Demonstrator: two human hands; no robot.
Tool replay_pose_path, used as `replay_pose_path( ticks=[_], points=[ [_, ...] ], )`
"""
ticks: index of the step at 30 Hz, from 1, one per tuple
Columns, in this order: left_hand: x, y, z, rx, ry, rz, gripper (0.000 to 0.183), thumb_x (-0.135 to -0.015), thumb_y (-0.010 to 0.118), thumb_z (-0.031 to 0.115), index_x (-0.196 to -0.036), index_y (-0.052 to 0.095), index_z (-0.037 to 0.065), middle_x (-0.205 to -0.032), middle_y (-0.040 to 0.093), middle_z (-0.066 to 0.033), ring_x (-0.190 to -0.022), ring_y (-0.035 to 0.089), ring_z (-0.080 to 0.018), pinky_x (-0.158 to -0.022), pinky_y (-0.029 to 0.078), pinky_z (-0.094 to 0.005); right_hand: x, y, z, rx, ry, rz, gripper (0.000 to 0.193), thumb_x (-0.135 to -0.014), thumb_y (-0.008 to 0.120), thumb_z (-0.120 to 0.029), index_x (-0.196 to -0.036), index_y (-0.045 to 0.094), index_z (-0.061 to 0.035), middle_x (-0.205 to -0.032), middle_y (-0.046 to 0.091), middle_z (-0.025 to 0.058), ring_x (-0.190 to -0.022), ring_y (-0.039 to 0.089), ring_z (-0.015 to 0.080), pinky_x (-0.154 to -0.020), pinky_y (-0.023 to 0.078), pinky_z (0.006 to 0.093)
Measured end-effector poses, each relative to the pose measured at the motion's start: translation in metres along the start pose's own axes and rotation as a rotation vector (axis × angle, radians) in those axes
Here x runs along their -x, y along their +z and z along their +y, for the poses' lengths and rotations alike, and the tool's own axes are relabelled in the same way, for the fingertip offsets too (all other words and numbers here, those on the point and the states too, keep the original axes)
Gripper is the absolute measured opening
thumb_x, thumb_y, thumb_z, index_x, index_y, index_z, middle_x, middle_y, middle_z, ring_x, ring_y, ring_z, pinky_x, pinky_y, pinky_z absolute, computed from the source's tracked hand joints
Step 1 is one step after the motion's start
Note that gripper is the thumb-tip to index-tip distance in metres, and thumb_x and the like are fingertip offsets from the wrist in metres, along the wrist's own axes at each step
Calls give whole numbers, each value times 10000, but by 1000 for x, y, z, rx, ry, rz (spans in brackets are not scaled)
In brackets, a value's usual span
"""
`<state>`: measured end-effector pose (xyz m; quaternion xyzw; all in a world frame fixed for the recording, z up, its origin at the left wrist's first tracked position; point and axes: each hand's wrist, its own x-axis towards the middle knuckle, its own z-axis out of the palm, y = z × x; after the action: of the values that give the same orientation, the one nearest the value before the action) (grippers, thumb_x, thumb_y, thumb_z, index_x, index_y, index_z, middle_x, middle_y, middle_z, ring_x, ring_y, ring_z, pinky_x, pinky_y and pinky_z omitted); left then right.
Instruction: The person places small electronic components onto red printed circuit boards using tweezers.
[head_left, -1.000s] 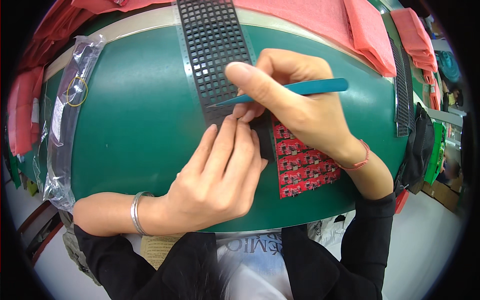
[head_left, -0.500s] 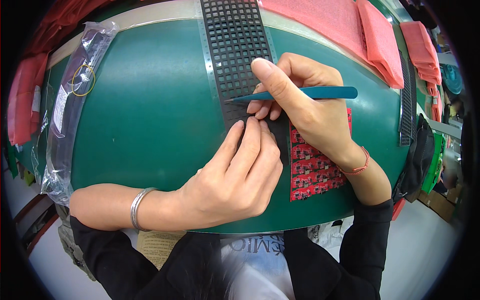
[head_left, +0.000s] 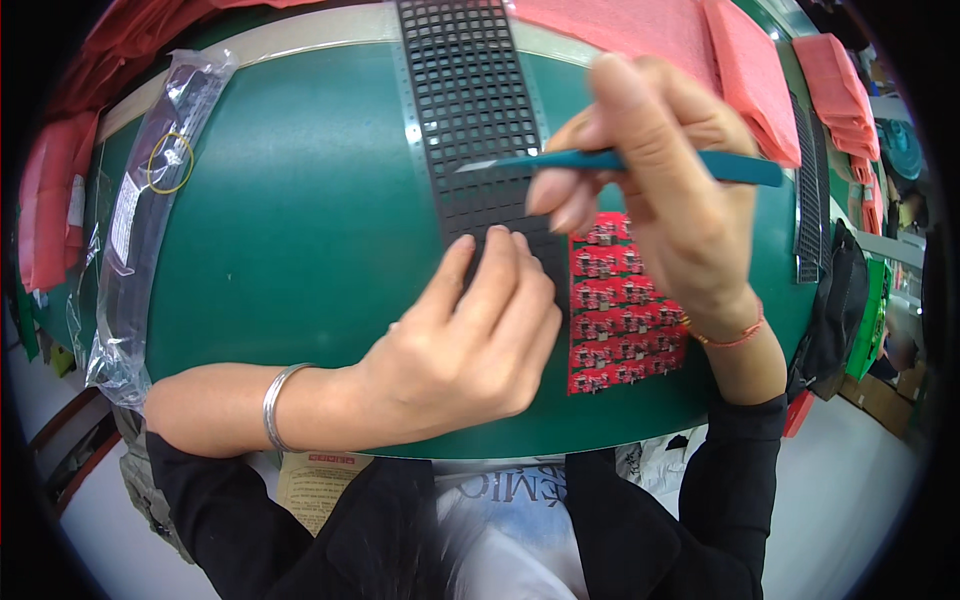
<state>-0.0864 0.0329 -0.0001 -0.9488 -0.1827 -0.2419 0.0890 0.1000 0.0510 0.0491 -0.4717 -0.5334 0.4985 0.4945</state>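
Note:
My right hand (head_left: 690, 185) is closed round a pair of teal tweezers (head_left: 740, 168), slightly smeared by motion. The pale tips of the tweezers point left, over a long black sheet (head_left: 470, 95) cut into rows of square openings. On the lower part of this sheet, where the cuts still look filled, rest the fingertips of my left hand (head_left: 460, 345). Its fingers are bent and slightly apart, and the thumb is hidden. To the right of the sheet lies a panel of small red circuit boards (head_left: 610, 325), partly covered by my right hand.
A clear plastic bag (head_left: 150, 210) with a yellow rubber band (head_left: 170, 163) lies along the left side of the green tabletop (head_left: 270, 220). Pink foam sheets (head_left: 745, 80) are stacked at the far right. Another black perforated strip (head_left: 808, 200) lies near the right edge.
My right hand has lifted away to the right with the tweezers, leaving my left fingertips, which stay on the black sheet. More of the red boards now shows.

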Motion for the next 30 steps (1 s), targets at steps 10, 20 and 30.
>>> replay_pose_path(
  ticks=[10,20,30],
  points=[
    [-44,-4,22,346,50,-118,449,-802,780,279,-1101,731,-53,-1185,682,-197,-1185,660,-349,-1035,537,-470,88,-113,28,83,97,177,306,-1076,587,-193,-838,599,-2,-753,717,142,-653,725,165,-565,563,242],
    [-48,17,33,267,95,-128,414,-837,755,208,-1133,743,-81,-1214,702,-211,-1127,705,-322,-968,579,-405,87,-114,32,177,102,142,306,-1099,520,-179,-845,552,-11,-754,713,187,-598,693,174,-529,550,251],
    [-48,18,32,263,79,-126,403,-825,748,195,-1120,749,-80,-1194,708,-208,-1118,709,-320,-966,580,-408,85,-112,31,192,123,148,315,-1093,537,-188,-834,552,-10,-748,710,183,-595,691,176,-517,550,259]
  ],
)
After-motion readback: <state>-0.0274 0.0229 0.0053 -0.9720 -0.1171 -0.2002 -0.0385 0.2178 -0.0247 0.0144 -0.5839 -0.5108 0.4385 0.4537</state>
